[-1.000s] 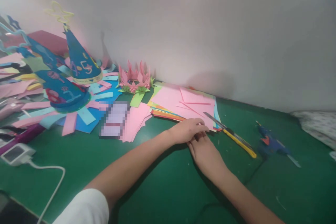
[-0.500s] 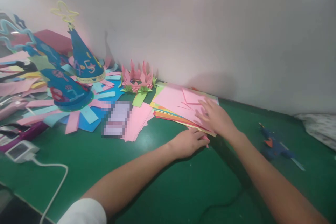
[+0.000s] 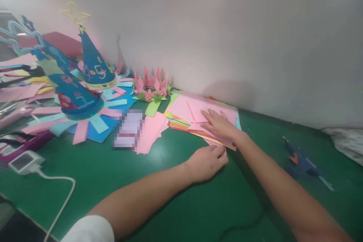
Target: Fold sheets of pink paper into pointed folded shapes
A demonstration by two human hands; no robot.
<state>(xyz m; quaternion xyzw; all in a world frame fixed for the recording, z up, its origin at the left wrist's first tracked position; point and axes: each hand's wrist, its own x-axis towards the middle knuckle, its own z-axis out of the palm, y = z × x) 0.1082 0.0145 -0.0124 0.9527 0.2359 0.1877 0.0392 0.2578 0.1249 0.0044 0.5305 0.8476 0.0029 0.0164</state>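
A stack of coloured paper sheets (image 3: 184, 107), pink on top, lies against the white wall on the green table (image 3: 170, 196). My right hand (image 3: 219, 124) rests flat on the pink top sheet with its fingers spread. My left hand (image 3: 208, 160) lies on the table just in front of the stack's near corner, fingers curled against a small pink paper piece (image 3: 224, 154) at its fingertips. Whether it grips that piece I cannot make out.
Two blue paper cone hats (image 3: 75, 96) and coloured paper strips lie at the left. A pink paper lotus (image 3: 150, 85) stands by the wall. A blue glue gun (image 3: 302, 160) lies at the right, a white charger (image 3: 24, 162) with its cable at the near left.
My right hand rose from the table onto the paper stack, then slid left on the pink sheet. The yellow cutter seen earlier beside the stack no longer shows. My left hand stayed by the corner.
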